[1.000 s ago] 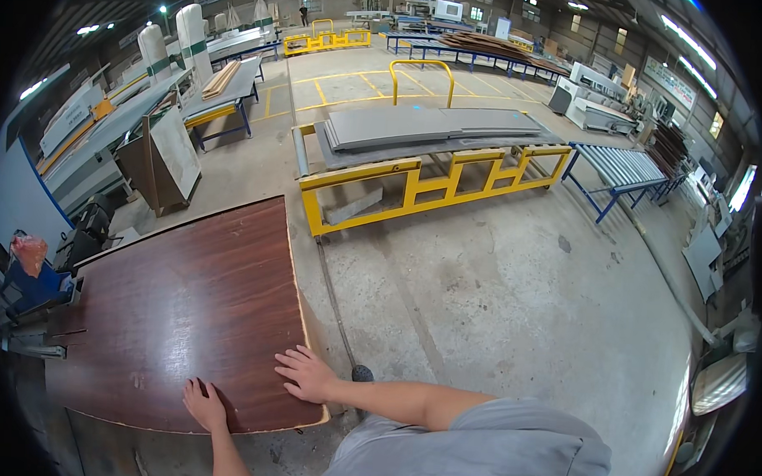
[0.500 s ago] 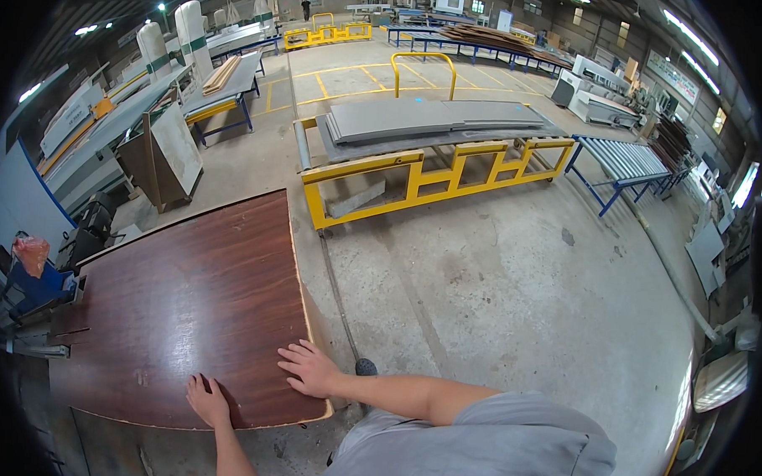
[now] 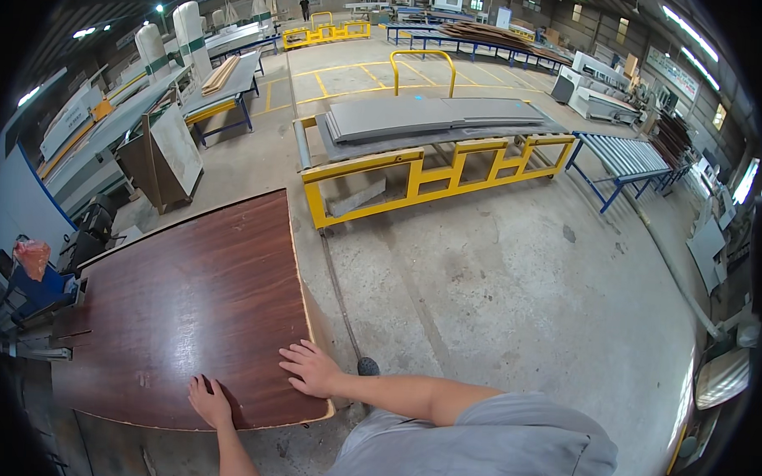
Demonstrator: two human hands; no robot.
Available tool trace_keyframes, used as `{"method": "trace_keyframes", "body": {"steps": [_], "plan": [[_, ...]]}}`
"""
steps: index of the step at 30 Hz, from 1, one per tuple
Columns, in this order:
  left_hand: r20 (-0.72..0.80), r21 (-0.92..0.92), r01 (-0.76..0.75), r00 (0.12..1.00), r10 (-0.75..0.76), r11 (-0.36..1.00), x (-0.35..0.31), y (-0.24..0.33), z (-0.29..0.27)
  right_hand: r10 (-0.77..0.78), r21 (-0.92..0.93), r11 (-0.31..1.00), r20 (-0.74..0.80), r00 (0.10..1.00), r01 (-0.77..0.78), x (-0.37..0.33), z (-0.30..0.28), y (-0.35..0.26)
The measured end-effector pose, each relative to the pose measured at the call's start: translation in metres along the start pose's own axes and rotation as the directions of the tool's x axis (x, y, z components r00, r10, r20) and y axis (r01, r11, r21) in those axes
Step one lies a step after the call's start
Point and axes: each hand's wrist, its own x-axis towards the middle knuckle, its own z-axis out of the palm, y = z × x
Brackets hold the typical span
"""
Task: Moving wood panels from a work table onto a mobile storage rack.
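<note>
A large reddish-brown wood-grain board [image 3: 186, 298] spreads out to my left like a tabletop, its edges pale and worn. My left hand [image 3: 211, 402] rests on it near the front edge, fingers apart, holding nothing. Close to the board's right corner, my right hand [image 3: 311, 369] lies flat with the fingers spread. A narrow slot cuts into the board's left side.
Ahead stands a yellow cart [image 3: 416, 180] with grey panels [image 3: 427, 118] stacked on it. Right of it is a blue-framed roller conveyor [image 3: 623, 156]. A brown-and-white cabinet-like box [image 3: 165, 159] stands beyond the board. Far back, a person [image 3: 305, 6] stands.
</note>
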Motion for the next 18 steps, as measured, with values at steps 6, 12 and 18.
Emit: {"method": "trace_keyframes", "body": {"steps": [6, 12, 18], "plan": [[-0.006, 0.0, -0.001, 1.0, 0.001, 1.0, 0.0006, -0.0011, 0.0022, 0.002, 0.002, 1.0, -0.006, 1.0, -0.002, -0.0003, 0.0006, -0.0002], [0.003, 0.0, 0.002, 1.0, -0.002, 1.0, 0.0007, 0.0007, 0.0005, 0.005, 0.002, 1.0, -0.01, 1.0, -0.005, -0.0004, 0.0013, 0.0004], [-0.001, -0.007, 0.001, 1.0, -0.001, 1.0, 0.0004, -0.0027, 0.0023, 0.004, -0.006, 1.0, -0.004, 1.0, -0.004, -0.0001, -0.0003, -0.0011]]}}
